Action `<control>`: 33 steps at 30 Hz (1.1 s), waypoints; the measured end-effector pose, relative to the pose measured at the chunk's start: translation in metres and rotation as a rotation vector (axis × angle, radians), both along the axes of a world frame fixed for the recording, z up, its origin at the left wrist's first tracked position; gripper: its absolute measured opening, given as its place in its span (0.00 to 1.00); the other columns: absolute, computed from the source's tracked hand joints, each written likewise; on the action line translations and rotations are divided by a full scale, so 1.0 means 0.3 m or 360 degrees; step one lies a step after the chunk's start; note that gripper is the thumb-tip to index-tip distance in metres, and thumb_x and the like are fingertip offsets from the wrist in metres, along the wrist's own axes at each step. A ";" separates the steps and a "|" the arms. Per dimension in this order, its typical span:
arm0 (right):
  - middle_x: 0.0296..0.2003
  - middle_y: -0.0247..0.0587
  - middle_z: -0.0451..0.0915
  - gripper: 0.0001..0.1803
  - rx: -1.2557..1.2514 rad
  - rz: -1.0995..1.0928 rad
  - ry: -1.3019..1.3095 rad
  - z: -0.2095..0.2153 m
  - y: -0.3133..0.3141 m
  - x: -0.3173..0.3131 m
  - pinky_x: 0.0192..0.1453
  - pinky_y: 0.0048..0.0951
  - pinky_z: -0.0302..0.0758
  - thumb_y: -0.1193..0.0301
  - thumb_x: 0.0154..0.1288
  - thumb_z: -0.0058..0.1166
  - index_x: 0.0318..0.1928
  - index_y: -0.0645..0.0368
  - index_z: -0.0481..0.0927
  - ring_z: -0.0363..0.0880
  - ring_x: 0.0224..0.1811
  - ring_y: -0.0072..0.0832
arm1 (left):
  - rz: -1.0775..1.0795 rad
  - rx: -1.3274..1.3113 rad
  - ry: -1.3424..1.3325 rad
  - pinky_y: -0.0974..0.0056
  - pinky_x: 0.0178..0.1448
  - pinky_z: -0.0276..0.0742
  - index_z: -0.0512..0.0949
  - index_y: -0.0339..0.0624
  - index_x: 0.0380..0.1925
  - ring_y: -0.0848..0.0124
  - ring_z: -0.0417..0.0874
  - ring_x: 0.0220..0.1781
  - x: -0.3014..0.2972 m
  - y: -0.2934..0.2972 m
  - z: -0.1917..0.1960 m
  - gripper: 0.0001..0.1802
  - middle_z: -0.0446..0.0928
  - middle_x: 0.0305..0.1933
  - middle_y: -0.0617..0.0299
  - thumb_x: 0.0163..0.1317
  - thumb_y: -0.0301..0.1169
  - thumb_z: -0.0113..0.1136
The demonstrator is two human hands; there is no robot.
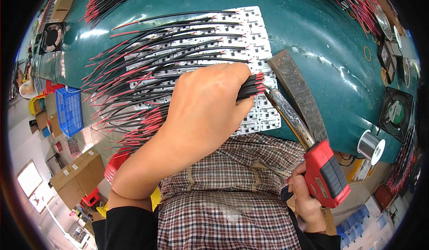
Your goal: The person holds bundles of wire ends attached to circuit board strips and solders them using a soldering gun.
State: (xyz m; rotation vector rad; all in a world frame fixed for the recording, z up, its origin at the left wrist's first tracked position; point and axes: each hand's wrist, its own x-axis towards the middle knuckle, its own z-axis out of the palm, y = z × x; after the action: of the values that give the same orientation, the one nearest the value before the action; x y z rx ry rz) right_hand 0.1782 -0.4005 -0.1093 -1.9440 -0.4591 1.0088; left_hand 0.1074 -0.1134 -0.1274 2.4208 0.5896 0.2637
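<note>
The left hand (203, 111) lies over the white circuit-board panel (259, 40) on the green desk (313, 31), its grip clenched around a bundle of thin red and black wires (250, 88) whose stripped ends poke out beside the thumb. The right hand (306, 201) has its grip closed on the red handle of a soldering iron (328, 174), the metal barrel reaching up to the wire ends. The wires look light and limp, likely to splay, so pinching them close to the tips seems best. The iron is stiff and presumably hot; only the handle is safe. A solder spool (372, 146) stands nearby.
</note>
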 end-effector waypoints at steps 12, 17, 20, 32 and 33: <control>0.29 0.38 0.71 0.08 0.0065 0.0076 0.0021 -0.005 0.018 0.014 0.32 0.24 0.70 0.69 0.73 0.55 0.42 0.60 0.72 0.69 0.28 0.22 | -0.0020 0.0017 -0.0087 0.56 0.37 0.79 0.83 0.33 0.33 0.52 0.85 0.32 -0.001 0.000 -0.005 0.11 0.82 0.30 0.50 0.54 0.26 0.74; 0.30 0.39 0.71 0.08 0.0115 0.0051 0.0039 -0.003 0.028 0.014 0.32 0.24 0.70 0.71 0.73 0.55 0.45 0.60 0.71 0.69 0.29 0.22 | -0.0052 -0.0008 -0.0053 0.56 0.38 0.79 0.83 0.32 0.33 0.51 0.85 0.33 0.001 0.016 -0.005 0.11 0.82 0.30 0.49 0.53 0.27 0.74; 0.30 0.39 0.71 0.09 0.0137 0.0020 0.0054 -0.003 0.032 0.011 0.31 0.24 0.70 0.71 0.73 0.56 0.45 0.60 0.71 0.70 0.29 0.23 | -0.0057 -0.0053 -0.0033 0.52 0.39 0.79 0.82 0.35 0.29 0.49 0.84 0.33 0.002 0.023 -0.002 0.09 0.81 0.28 0.48 0.53 0.27 0.72; 0.28 0.39 0.72 0.07 0.0120 0.0020 0.0004 -0.005 0.037 0.013 0.29 0.24 0.69 0.72 0.70 0.57 0.42 0.60 0.72 0.70 0.27 0.23 | -0.0115 -0.0003 0.0017 0.49 0.42 0.80 0.81 0.36 0.28 0.48 0.85 0.36 0.010 0.028 0.014 0.08 0.81 0.29 0.47 0.53 0.28 0.71; 0.28 0.39 0.72 0.08 0.0105 0.0017 -0.0001 -0.002 0.039 0.013 0.29 0.24 0.70 0.72 0.70 0.57 0.41 0.60 0.72 0.70 0.27 0.23 | -0.0112 -0.0003 0.0030 0.49 0.42 0.80 0.81 0.36 0.28 0.48 0.85 0.36 0.010 0.028 0.015 0.08 0.82 0.29 0.47 0.53 0.28 0.71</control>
State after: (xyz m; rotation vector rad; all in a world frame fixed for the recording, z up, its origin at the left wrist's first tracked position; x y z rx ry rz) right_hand 0.1823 -0.3890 -0.1100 -1.8852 -0.4975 0.9874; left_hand 0.1104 -0.1050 -0.1228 2.4389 0.5116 0.2111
